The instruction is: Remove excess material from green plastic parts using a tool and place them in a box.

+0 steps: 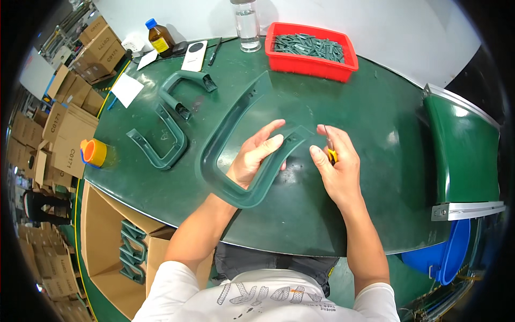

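My left hand [256, 155] is closed round one arm of a large green U-shaped plastic part [212, 155], thumb over its channel near the end. The part is tilted above the table, its other arm reaching up and away from me. To the right, my right hand [341, 163] grips a small cutting tool with a yellow handle [333, 156]. Its thin metal tip points away from me, close to the held end of the part but apart from it. Fingers and palm hide most of the handle.
Two more green U-shaped parts [174, 153] lie at left on the green table [300, 225]. A red bin [316, 70] of small green strips, a water bottle [247, 27] and a brown bottle [160, 38] stand behind. An open carton [102, 236] sits below left; a green chute [466, 150] is at right.
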A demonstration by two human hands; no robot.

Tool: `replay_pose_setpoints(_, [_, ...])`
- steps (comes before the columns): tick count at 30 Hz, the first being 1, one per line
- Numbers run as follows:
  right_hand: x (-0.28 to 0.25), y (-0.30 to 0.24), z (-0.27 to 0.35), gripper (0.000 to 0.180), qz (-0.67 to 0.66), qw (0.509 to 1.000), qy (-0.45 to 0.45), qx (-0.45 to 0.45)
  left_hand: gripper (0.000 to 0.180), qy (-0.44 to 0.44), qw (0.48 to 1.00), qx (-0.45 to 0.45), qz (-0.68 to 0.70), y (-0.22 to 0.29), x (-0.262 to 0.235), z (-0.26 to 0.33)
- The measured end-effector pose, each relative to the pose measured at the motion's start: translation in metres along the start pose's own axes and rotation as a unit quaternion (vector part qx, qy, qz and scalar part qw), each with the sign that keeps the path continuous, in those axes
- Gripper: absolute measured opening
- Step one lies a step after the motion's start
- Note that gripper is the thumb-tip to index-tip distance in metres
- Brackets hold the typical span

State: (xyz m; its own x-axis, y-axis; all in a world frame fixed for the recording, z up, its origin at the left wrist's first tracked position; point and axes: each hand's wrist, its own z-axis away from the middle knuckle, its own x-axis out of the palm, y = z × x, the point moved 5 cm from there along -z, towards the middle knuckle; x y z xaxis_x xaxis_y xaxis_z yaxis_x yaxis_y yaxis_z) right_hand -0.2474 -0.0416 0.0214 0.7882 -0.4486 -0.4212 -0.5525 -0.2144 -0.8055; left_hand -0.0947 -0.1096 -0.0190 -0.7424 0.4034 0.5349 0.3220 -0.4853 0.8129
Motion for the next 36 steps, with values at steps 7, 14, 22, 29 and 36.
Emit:
replay_pose_setpoints(7, [0.003, 0.022, 0.009, 0.022, -0.218, 0.965, -0.029, 0.143, 0.041, -0.080, 0.995, -0.002, -0.057, -0.002, 0.007, 0.004])
replay_pose_setpoints(14, [0.013, 0.022, 0.014, 0.021, -0.298, 0.933, -0.020, 0.201, 0.059, -0.056, 0.884, 0.343, -0.313, 0.009, 0.010, 0.008])
replay_pose_setpoints(22, [0.007, 0.005, 0.005, 0.032, -0.226, 0.955, -0.124, 0.150, 0.043, -0.078, 0.939, 0.322, -0.087, 0.013, 0.002, 0.010])
replay_pose_setpoints(29, [0.009, 0.000, 0.007, 0.027, -0.120, 0.989, -0.084, 0.022, 0.046, -0.084, 0.951, 0.296, -0.038, 0.016, -0.001, 0.008])
replay_pose_setpoints(36, [0.006, 0.001, 0.007, 0.022, -0.115, 0.992, -0.054, 0.010, 0.047, -0.095, 0.951, 0.294, -0.027, 0.016, -0.001, 0.007])
